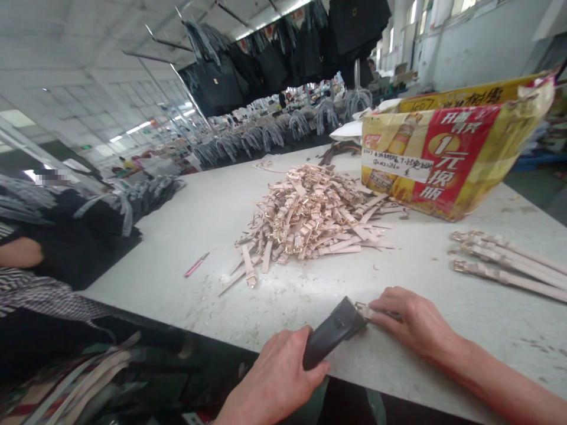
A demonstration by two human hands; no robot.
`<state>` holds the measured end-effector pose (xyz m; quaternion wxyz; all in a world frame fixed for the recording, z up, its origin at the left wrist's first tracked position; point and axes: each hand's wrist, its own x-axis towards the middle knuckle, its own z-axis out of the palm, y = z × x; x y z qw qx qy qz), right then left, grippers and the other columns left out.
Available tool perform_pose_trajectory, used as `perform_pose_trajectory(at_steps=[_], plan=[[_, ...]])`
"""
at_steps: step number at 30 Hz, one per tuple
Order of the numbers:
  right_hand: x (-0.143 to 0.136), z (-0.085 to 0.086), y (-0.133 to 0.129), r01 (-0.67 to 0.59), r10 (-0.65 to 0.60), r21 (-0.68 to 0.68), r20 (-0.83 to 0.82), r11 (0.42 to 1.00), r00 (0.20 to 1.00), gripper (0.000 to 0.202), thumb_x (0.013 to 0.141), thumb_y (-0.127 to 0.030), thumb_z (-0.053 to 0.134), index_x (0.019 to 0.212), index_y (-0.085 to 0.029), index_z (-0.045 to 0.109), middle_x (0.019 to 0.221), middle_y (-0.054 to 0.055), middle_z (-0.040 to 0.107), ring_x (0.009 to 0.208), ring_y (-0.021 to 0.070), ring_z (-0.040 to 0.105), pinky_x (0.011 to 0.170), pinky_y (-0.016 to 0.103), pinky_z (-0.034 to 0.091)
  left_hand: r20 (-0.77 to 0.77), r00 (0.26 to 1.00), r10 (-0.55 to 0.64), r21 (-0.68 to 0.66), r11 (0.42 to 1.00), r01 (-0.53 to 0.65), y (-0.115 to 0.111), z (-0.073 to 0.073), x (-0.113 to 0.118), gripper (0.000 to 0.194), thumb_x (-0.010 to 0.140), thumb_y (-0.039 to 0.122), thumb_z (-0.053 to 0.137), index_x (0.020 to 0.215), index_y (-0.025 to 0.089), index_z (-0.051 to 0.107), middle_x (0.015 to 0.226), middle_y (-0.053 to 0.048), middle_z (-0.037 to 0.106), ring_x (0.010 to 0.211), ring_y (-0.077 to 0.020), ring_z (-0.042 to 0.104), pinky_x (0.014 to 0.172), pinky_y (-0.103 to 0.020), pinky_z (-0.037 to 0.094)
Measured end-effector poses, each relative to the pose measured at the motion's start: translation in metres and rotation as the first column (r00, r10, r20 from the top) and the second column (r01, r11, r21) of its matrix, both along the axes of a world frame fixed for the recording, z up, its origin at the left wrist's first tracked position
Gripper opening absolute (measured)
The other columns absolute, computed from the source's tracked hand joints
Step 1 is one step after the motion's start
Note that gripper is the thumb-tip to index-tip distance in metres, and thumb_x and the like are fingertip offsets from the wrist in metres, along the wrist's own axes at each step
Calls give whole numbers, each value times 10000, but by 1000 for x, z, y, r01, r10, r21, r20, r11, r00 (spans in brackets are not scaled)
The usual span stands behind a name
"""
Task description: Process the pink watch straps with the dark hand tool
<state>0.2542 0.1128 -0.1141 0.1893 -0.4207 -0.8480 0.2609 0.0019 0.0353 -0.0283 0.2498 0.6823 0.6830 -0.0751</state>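
Near the table's front edge my left hand (283, 369) is wrapped round a dark grey handheld tool (334, 333), which points up and to the right. The fingers of my right hand (410, 319) pinch a pale strap with a metal buckle (365, 311), right at the tool's far end. Whether the buckle touches the tool cannot be made out. Beyond my hands lies a large heap of pale pink straps with gold buckles (305, 218). Several longer buckled straps (509, 265) lie side by side at the right.
A yellow and red carton (443, 153) stands behind the heap on the white table (186, 218). A pink pen-like tool (196, 265) lies left of the heap. Black bags (261, 71) hang overhead. A person's arm (20, 252) shows at the left edge.
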Motion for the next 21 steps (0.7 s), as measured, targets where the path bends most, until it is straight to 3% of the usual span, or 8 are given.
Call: perform_pose_trajectory(at_steps=[5,9,12,17,21], plan=[[-2,-3,-4,-90,88,-33,-62,995,994,260,975,-301,457,887,-254,697,879,40,649,860,209,572,770,336,402,1,1000,-18,-1,1000,18,2,11,5,297,816,472,515,942,220,609,917,-62,668,897,-254,622,744,-322,453],[-4,-8,-5,-87,80,-52,-122,995,989,278,968,-235,426,881,-218,689,868,62,638,855,214,558,773,343,406,-9,999,-42,21,999,42,3,7,6,313,812,484,516,969,230,610,938,-64,654,935,-264,605,814,-369,454],[-4,-9,-5,-70,57,-71,-174,995,983,217,906,-168,469,908,-211,681,858,53,650,845,203,567,768,329,414,21,998,-51,22,999,50,4,1,4,296,818,465,507,968,232,611,965,-61,652,967,-261,599,822,-366,459],[-2,-9,-3,45,-56,-79,-153,996,987,176,731,-92,521,785,-186,660,758,30,645,711,170,565,647,277,405,20,997,-75,28,997,75,8,-2,7,290,819,451,492,959,228,614,957,-66,653,934,-256,609,796,-362,468],[-1,-6,-4,54,-58,-33,-130,998,990,164,713,-87,499,725,-179,633,708,22,619,668,159,546,621,269,394,16,996,-86,31,996,86,9,-1,12,294,820,442,482,955,219,617,969,-72,659,921,-250,613,765,-340,472]])
